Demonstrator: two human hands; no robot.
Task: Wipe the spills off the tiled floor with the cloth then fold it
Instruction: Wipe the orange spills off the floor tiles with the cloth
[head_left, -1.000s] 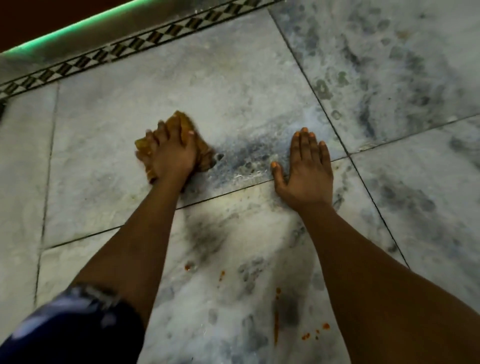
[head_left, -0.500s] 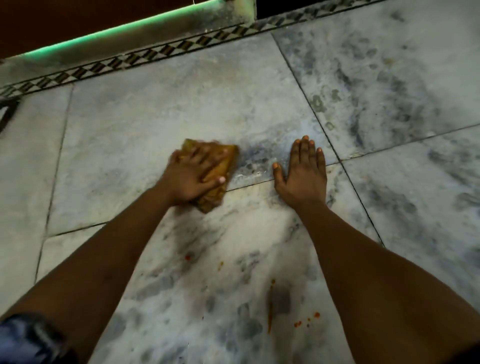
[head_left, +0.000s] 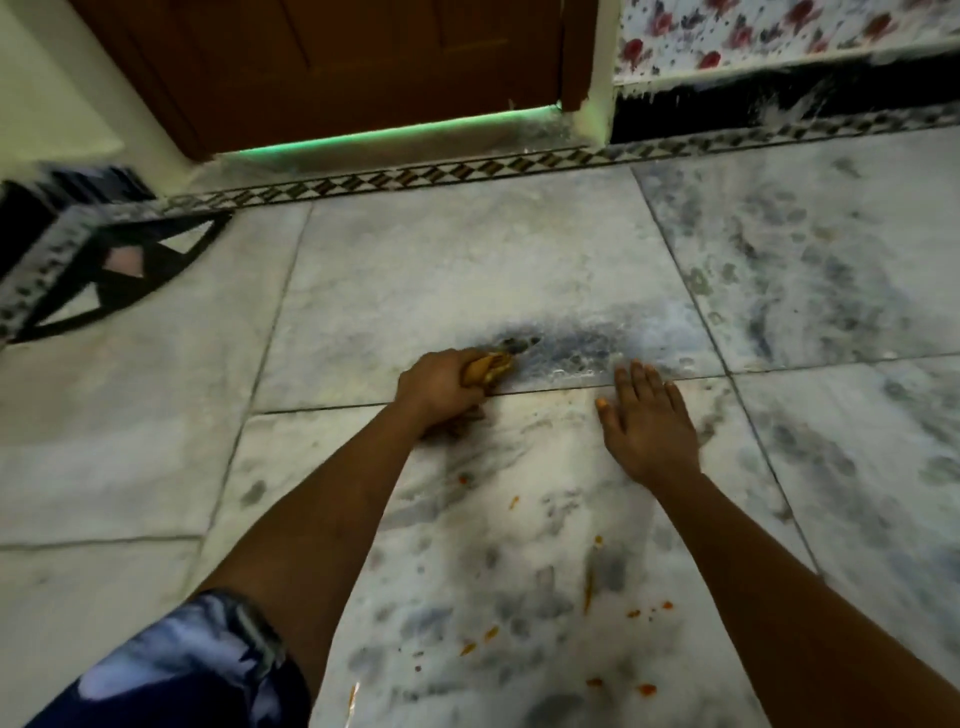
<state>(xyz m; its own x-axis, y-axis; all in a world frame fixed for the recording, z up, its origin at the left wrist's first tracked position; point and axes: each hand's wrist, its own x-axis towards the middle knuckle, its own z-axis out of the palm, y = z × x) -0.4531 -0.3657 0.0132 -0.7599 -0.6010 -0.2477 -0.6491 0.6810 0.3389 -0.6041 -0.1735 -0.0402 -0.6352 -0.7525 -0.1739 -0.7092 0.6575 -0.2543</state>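
My left hand (head_left: 441, 387) grips a bunched yellow-brown cloth (head_left: 488, 366) on the marble floor tiles (head_left: 467, 270), right at a grout line. Most of the cloth is hidden inside my fist. My right hand (head_left: 647, 421) lies flat on the floor to the right, fingers straight and spread, holding nothing. A wet, smeared patch (head_left: 582, 345) shines just beyond both hands. Small orange spill spots (head_left: 631, 613) and a streak (head_left: 588, 587) dot the tile between my forearms, nearer to me.
A brown door (head_left: 332, 67) with a green glow under it stands ahead, behind a patterned border strip (head_left: 415, 176). A dark patterned mat (head_left: 93, 260) lies at the far left. A floral-covered ledge (head_left: 779, 31) runs along the back right.
My left hand went from pressing flat on the cloth to bunching it into a fist, sliding right toward the grout line. The view tilted up, showing the door. My right hand stayed put.
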